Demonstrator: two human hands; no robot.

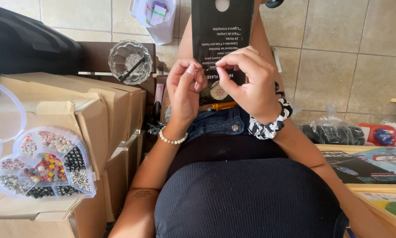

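Because I am sitting with my work balanced on my lap, the biggest things around me matter first: the stack of cardboard boxes (74, 114) at my left, and the long black carton (222, 33) lying along my thighs as a makeshift work surface. That carton is only resting there, so if I shift my legs it could slide off and take the orange-handled tool (223, 105) at its near end with it.

On top of the nearest box sits the heart-shaped bead organizer (44, 163) with its clear lid (2, 114) swung open (every compartment exposed). It lies close to the box edge, so I judge a nudge from my left elbow could tip it and scatter beads across the tiled floor (338, 44). Further back, the cut-glass bowl (129, 61) with a dark stick in it stands on a wooden ledge, well apart from my hands.

My left hand (184, 88) and my right hand (246, 81) meet above the carton, fingertips almost touching. Each pinches one end of something tiny between thumb and forefinger (197, 72); it is too small for me to tell whether it is a bead, a ring or a thread end. That is the likeliest loss: if either pinch slackens, the piece drops into my lap or onto the floor, where it would be hard to find.
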